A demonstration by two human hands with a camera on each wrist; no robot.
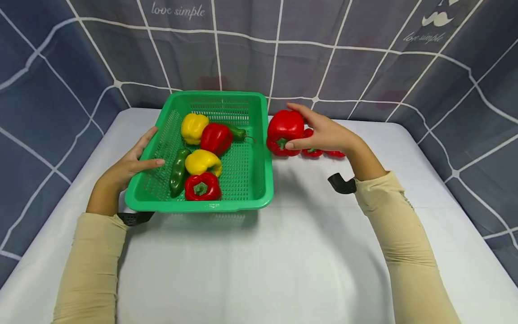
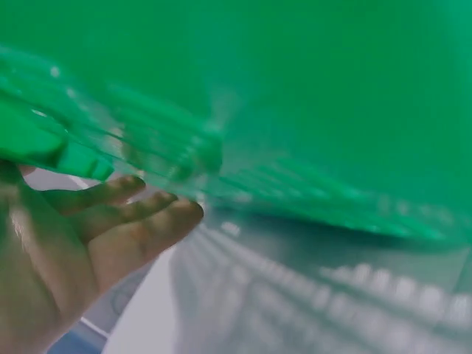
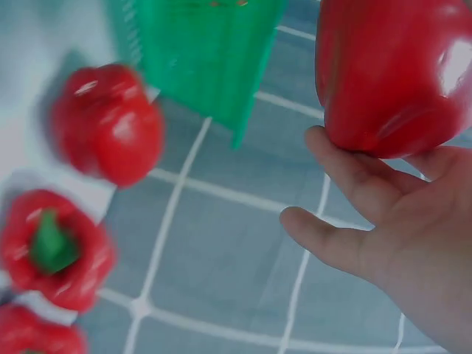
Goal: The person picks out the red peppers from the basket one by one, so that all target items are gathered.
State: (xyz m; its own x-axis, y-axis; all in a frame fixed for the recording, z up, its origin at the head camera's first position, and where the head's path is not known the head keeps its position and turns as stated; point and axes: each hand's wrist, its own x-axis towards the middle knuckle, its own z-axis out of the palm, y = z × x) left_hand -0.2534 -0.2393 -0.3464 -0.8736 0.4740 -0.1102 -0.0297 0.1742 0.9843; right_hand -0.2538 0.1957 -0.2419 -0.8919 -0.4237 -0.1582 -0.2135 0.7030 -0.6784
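Note:
A green plastic basket (image 1: 200, 206) stands left of centre in the head view. My left hand (image 1: 125, 168) grips its left side, thumb over the rim and fingers along the outer wall. Between the thumb and fingers of my right hand (image 1: 328, 132) is a large red bell pepper (image 1: 284, 126), raised just beyond the basket's right rim. Inside the basket lie yellow bell peppers (image 1: 194, 129), red bell peppers (image 1: 217, 138) and long green peppers (image 1: 178, 175). The right wrist view shows the held pepper (image 3: 398, 74) above the fingers, away from the others.
More red bell peppers (image 3: 110, 125) lie on the white table (image 1: 283, 270) to the right of the basket, partly hidden behind my right hand in the head view. A grey curtain (image 1: 247, 58) with white grid lines surrounds the back and sides.

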